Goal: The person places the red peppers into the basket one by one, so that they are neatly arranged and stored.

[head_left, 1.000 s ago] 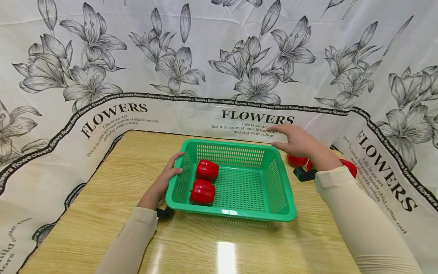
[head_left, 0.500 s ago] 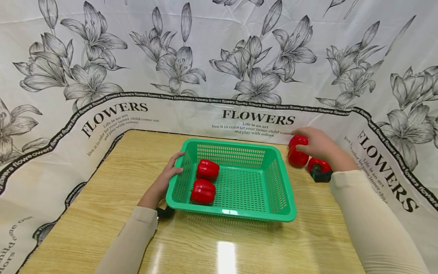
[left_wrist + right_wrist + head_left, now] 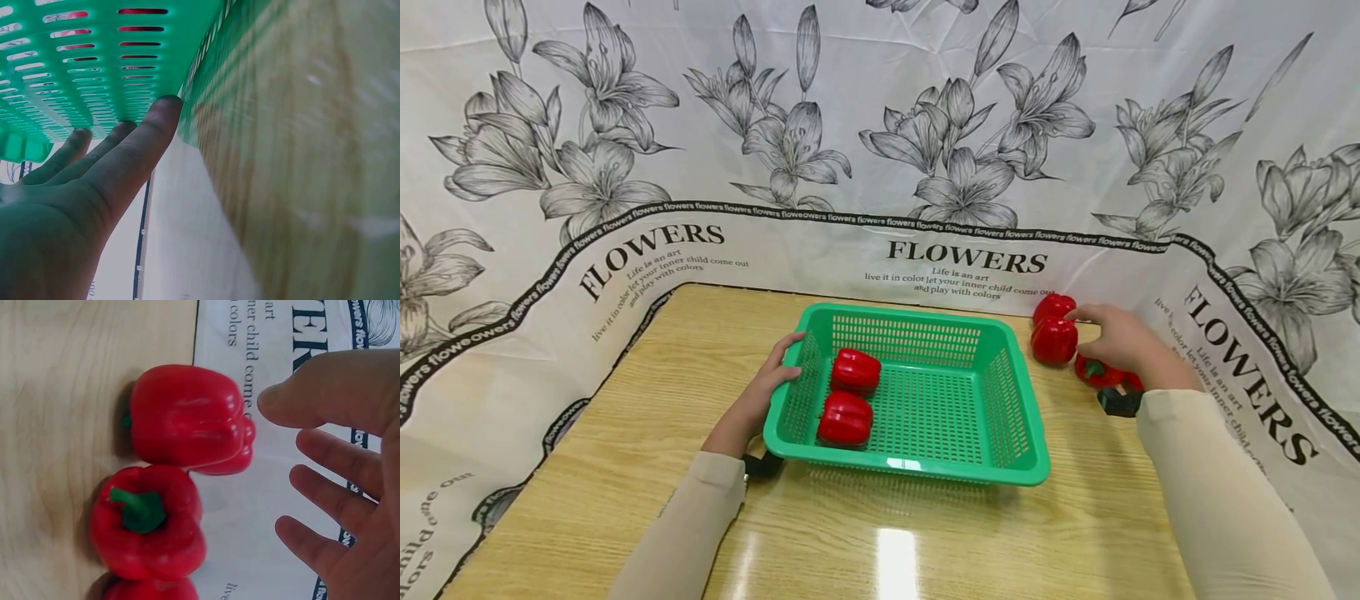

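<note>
My left hand (image 3: 769, 383) holds the left side of a green plastic basket (image 3: 904, 468), thumb over the rim. In the left wrist view its fingers (image 3: 134, 150) lie along the outside of the slotted wall. Two red bell peppers, a rear one (image 3: 855, 372) and a front one (image 3: 845, 419), lie inside at the left. My right hand (image 3: 1123, 342) is held with spread fingers beside the red bell peppers on the table, nearest one pepper (image 3: 187, 415). In the right wrist view its thumb is apart from that pepper. Another pepper (image 3: 150, 522) with a green stem touches it.
A further red pepper (image 3: 1054, 307) stands behind, against the flower-printed cloth (image 3: 955, 192). The cloth rises along the back and sides of the wooden table (image 3: 820, 533). Dark wrist cameras sit under both cuffs.
My right hand has moved right, from above the basket's far right corner to the peppers, then slightly further right and lower. The left hand and basket have stayed in place.
</note>
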A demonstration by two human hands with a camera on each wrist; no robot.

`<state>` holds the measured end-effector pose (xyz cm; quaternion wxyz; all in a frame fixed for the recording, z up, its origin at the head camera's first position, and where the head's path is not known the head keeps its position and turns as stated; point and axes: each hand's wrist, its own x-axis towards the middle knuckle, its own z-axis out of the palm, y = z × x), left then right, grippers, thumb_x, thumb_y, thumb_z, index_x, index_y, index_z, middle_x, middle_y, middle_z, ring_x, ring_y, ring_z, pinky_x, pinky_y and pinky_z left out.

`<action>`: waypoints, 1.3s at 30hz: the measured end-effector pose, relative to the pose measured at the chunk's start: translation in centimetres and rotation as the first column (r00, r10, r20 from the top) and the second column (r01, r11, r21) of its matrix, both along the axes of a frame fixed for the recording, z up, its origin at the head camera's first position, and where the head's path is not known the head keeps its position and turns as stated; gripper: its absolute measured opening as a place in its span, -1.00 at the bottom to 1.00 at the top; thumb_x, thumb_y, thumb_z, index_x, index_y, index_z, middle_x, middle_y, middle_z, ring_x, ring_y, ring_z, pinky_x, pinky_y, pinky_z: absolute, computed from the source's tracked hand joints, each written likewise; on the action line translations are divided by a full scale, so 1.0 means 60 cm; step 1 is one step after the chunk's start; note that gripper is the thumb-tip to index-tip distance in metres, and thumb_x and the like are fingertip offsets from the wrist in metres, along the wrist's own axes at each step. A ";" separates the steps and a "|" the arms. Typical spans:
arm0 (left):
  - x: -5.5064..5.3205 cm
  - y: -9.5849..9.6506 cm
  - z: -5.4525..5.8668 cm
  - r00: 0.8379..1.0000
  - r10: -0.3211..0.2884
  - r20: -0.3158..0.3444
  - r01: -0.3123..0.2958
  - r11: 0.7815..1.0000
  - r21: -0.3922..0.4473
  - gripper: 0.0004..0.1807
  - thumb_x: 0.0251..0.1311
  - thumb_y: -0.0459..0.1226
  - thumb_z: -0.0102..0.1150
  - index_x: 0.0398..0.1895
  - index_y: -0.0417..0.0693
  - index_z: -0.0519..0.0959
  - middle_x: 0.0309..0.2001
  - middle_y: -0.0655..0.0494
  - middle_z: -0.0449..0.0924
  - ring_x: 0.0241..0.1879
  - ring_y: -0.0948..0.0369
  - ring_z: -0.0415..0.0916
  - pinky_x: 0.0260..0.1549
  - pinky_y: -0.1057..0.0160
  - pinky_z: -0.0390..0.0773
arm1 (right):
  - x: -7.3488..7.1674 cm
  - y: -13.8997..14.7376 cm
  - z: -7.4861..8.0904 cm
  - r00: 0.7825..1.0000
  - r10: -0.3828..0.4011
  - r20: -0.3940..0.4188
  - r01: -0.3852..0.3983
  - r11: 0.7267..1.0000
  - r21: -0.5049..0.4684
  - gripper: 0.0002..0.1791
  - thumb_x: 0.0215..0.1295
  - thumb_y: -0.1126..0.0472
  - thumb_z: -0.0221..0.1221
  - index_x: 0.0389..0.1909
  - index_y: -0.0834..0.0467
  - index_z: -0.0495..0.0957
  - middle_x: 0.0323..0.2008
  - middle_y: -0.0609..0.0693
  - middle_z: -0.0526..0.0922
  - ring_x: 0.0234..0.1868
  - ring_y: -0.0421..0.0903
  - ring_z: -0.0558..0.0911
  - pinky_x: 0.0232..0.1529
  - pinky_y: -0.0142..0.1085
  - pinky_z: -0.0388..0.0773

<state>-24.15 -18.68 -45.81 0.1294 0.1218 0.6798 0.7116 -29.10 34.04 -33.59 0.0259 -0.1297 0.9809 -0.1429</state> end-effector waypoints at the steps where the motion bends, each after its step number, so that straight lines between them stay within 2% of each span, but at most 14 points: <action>1: 0.000 0.000 0.000 1.000 0.000 0.000 0.000 1.000 -0.001 -0.34 0.37 -0.17 -0.23 0.50 0.37 -0.09 0.45 -0.13 -0.05 0.25 -0.24 0.23 -0.08 -0.01 0.54 | -0.001 0.004 -0.004 1.000 -0.006 0.012 0.006 1.000 -0.002 -0.43 0.09 0.28 0.23 0.19 0.26 0.45 0.22 0.40 0.40 0.21 0.38 0.36 0.19 0.30 0.25; 6: 0.002 0.000 0.000 1.000 -0.001 0.005 0.002 1.000 -0.002 -0.34 0.36 -0.16 -0.23 0.50 0.38 -0.09 0.45 -0.13 -0.06 0.26 -0.25 0.22 -0.07 -0.01 0.54 | -0.001 0.022 -0.022 0.993 -0.065 0.098 0.066 0.998 0.001 -0.39 0.12 0.27 0.21 0.26 0.22 0.38 0.28 0.42 0.30 0.14 0.34 0.34 0.14 0.31 0.28; 10: 0.001 -0.001 -0.001 1.000 -0.003 0.013 0.003 1.000 0.000 -0.34 0.37 -0.16 -0.23 0.50 0.39 -0.09 0.45 -0.12 -0.06 0.25 -0.24 0.23 -0.08 -0.01 0.54 | -0.003 0.029 -0.038 0.984 -0.102 0.147 0.104 0.995 -0.010 -0.34 0.14 0.23 0.21 0.32 0.19 0.33 0.33 0.41 0.24 0.18 0.32 0.29 0.18 0.32 0.25; 13: -0.001 -0.002 -0.003 1.000 -0.004 0.017 0.004 1.000 -0.003 -0.34 0.37 -0.15 -0.23 0.50 0.41 -0.09 0.45 -0.11 -0.06 0.25 -0.24 0.23 -0.08 -0.02 0.55 | -0.002 0.031 -0.046 0.978 -0.108 0.179 0.120 0.991 -0.056 -0.31 0.13 0.25 0.23 0.33 0.20 0.31 0.34 0.42 0.20 0.17 0.32 0.27 0.02 0.13 0.47; 17: -0.001 -0.002 -0.005 1.000 -0.006 0.019 0.006 1.000 -0.007 -0.35 0.38 -0.14 -0.23 0.50 0.42 -0.09 0.46 -0.11 -0.06 0.25 -0.24 0.24 -0.08 -0.02 0.55 | -0.004 0.036 -0.060 0.975 -0.101 0.199 0.121 0.988 -0.093 -0.29 0.09 0.30 0.24 0.33 0.23 0.30 0.33 0.40 0.23 0.08 0.27 0.30 -0.11 -0.06 0.53; 22: -0.002 -0.003 -0.006 1.000 -0.010 0.014 0.010 1.000 0.003 -0.34 0.38 -0.15 -0.23 0.50 0.39 -0.10 0.46 -0.11 -0.06 0.25 -0.23 0.24 -0.07 -0.01 0.55 | -0.010 0.049 -0.080 0.978 -0.104 0.183 0.116 0.992 -0.055 -0.30 0.10 0.27 0.25 0.32 0.23 0.32 0.28 0.38 0.32 0.11 0.29 0.35 0.08 0.25 0.40; 28: -0.003 -0.002 -0.007 1.000 -0.013 0.010 0.012 1.000 0.012 -0.33 0.36 -0.17 -0.21 0.50 0.36 -0.08 0.45 -0.11 -0.05 0.24 -0.21 0.24 -0.05 0.00 0.54 | -0.009 0.059 -0.094 0.980 -0.113 0.164 0.117 0.993 -0.012 -0.28 0.03 0.25 0.28 0.29 0.27 0.35 0.22 0.41 0.36 0.08 0.33 0.36 0.02 0.25 0.45; 34: -0.005 -0.001 -0.004 1.000 -0.005 0.006 0.005 1.000 0.007 -0.33 0.35 -0.16 -0.19 0.49 0.37 -0.07 0.46 -0.09 -0.07 0.26 -0.22 0.21 -0.05 0.00 0.52 | -0.006 0.058 -0.092 0.977 -0.123 0.174 0.124 0.992 0.002 -0.26 0.02 0.22 0.28 0.30 0.24 0.33 0.25 0.45 0.25 0.13 0.38 0.29 0.05 0.32 0.38; 39: -0.006 -0.003 -0.003 1.000 -0.002 -0.003 0.002 1.000 0.000 -0.33 0.35 -0.17 -0.21 0.50 0.35 -0.08 0.47 -0.08 -0.10 0.26 -0.23 0.20 -0.05 0.00 0.51 | -0.006 0.051 -0.090 0.965 -0.162 0.207 0.161 0.987 0.022 -0.20 0.03 0.22 0.30 0.35 0.26 0.27 0.27 0.48 0.18 0.14 0.43 0.26 0.04 0.34 0.39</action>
